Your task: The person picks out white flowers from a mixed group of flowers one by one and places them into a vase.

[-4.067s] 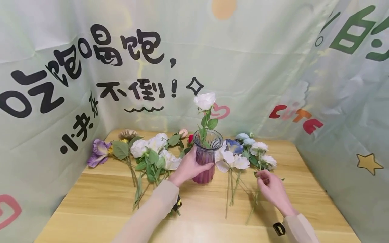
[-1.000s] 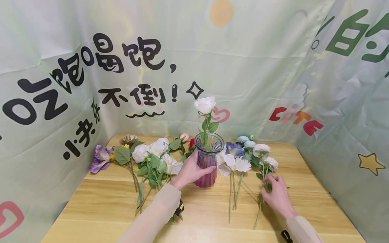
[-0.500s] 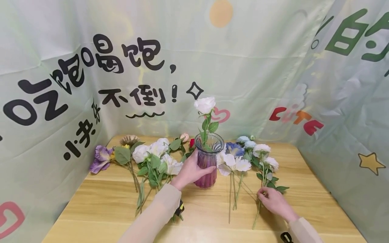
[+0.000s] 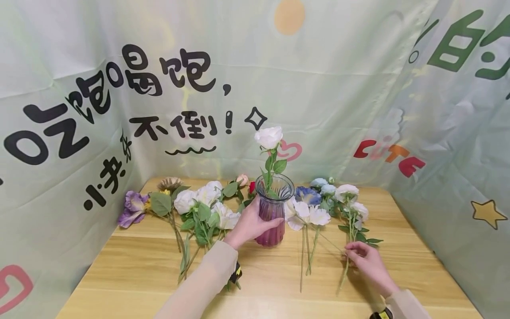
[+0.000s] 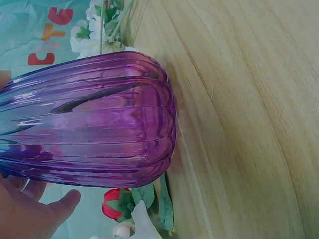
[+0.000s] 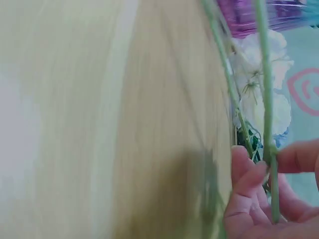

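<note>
My left hand [image 4: 249, 227] grips the ribbed glass vase [image 4: 272, 230], bluish at the rim and purple-pink below. The vase stands on the table, and a single white artificial rose [image 4: 268, 138] rises from it. In the left wrist view its dark stem [image 5: 94, 98] slants inside the glass. At the right, my right hand [image 4: 370, 262] pinches the green stem [image 4: 345, 272] of a white artificial flower [image 4: 347, 192] between thumb and fingers. The right wrist view shows that stem [image 6: 266, 89] close up; the flower head is outside that view.
Left of the vase lie a purple iris [image 4: 133, 208], white flowers [image 4: 197, 197] and a red bloom [image 4: 252, 187]. To its right are pale flowers [image 4: 307, 215], a blue flower [image 4: 307, 196] and light-blue blooms [image 4: 318, 182]. Printed cloth [image 4: 318, 88] encloses the wooden table [image 4: 271, 279].
My right hand has slid down the white flower's stem and now draws it slightly to the right, its blooms shifting too. The left hand and vase have stayed in place over the last second.
</note>
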### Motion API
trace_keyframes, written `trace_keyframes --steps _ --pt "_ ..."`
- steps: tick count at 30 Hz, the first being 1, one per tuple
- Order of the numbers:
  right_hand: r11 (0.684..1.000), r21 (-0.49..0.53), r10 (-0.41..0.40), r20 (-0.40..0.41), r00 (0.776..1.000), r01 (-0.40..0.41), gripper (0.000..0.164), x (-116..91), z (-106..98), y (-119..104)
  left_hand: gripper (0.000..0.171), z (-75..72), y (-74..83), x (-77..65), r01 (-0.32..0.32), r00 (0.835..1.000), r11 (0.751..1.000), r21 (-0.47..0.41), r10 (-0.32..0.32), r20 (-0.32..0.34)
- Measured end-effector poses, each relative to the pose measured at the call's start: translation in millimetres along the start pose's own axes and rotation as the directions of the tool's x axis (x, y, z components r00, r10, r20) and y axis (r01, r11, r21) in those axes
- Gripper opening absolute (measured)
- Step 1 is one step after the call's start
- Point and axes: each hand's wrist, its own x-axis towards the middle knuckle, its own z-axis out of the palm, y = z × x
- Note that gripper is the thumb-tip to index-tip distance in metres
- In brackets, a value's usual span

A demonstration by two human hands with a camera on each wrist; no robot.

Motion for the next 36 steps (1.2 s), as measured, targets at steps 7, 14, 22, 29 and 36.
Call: trace_keyframes --steps 7,14,22,29,36 --pt "0.885 0.405 0.222 0.070 0.973 -0.231 0.023 -1.9 -3.1 -0.8 0.090 0.1 0.4 -0.4 -0.009 1.000 1.000 -0.005 0.009 -0.012" --pt "0.714 0.637 0.261 0.141 0.955 -0.290 0.006 -1.3 -7.9 2.0 0.089 0.6 0.0 -0.6 0.000 1.000 1.000 -0.012 0.000 -0.002" --pt "0.587 0.748 0.216 0.223 0.951 -0.309 0.020 3.3 -8.3 4.6 0.089 0.5 -0.3 -0.3 0.003 1.000 1.000 -0.015 -0.003 0.006" --pt "0.604 0.754 0.141 0.219 0.966 -0.259 0.015 4.9 -8.0 4.2 0.089 0.6 -0.7 -0.6 0.001 1.000 1.000 -0.006 -0.001 0.004" --pt "0.573 0.787 0.018 0.268 0.963 -0.230 0.016 3.6 -12.1 1.2 0.090 0.1 0.4 -1.1 0.005 1.000 1.000 -0.017 -0.005 0.007"
